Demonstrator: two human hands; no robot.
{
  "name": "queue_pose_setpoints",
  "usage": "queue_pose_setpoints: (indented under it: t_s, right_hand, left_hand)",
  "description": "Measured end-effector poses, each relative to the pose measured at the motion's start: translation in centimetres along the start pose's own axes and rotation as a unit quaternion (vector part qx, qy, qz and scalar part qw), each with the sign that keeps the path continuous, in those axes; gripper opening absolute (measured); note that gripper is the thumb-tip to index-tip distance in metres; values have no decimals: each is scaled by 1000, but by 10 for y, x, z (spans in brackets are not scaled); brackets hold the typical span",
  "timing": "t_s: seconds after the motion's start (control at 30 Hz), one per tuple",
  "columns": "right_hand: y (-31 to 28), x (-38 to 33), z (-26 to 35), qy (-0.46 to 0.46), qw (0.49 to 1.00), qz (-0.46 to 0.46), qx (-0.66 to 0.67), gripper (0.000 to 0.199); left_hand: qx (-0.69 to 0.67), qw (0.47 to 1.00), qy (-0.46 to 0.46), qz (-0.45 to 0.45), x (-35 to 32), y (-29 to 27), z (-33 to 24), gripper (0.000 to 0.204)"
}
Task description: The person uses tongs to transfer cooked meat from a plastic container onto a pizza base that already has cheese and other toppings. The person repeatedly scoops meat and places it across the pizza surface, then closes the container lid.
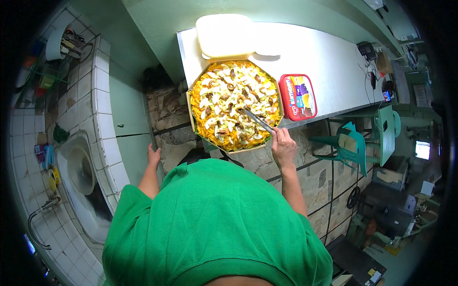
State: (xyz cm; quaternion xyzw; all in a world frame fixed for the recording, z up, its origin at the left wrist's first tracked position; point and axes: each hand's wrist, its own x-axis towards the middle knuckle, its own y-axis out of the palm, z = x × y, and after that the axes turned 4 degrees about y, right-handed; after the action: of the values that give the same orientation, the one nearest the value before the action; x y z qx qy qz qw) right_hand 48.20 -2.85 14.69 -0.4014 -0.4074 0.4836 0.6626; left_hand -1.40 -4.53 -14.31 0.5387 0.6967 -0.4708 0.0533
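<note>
The right hand (283,146) was closed around metal tongs (255,120), their tips over the octagonal cardboard tray of yellow noodles (233,106) just ahead on the white surface (329,62). The left hand (153,156) hung open, well apart.

Your right hand (283,147) grips shiny metal tongs (255,120) over a cardboard tray (193,114), frame center. Smooth pale matt surface (324,62); glossy red plastic tub (297,97). Glazed white tiles (102,95) at left. Green cloth shirt (214,224), matt.
</note>
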Motion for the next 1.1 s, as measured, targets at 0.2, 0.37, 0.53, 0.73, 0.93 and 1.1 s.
queue_pose_setpoints:
  t_s: [0.2,0.37,0.53,0.73,0.93,1.1]
  right_hand:
    - [-2,-8,-3,22,999,9,39,14]
    - [2,-12,-1,33,999,31,19,14]
    - [-1,-13,-1,5,999,2,31,14]
    - [9,-6,6,-24,1000,6,-7,14]
    - [6,-5,-2,13,999,3,36,16]
    - [-18,-4,-30,89,992,-36,78,19]
  left_hand:
    - [13,999,49,-8,1,2,-10,69]
    - [-14,1000,24,5,4,3,-9,70]
    - [-11,1000,14,14,6,2,-4,69]
    - [-13,1000,6,7,3,1,-6,69]
    - [-11,1000,24,2,4,4,-6,68]
    - [48,996,74,-31,9,4,-12,65]
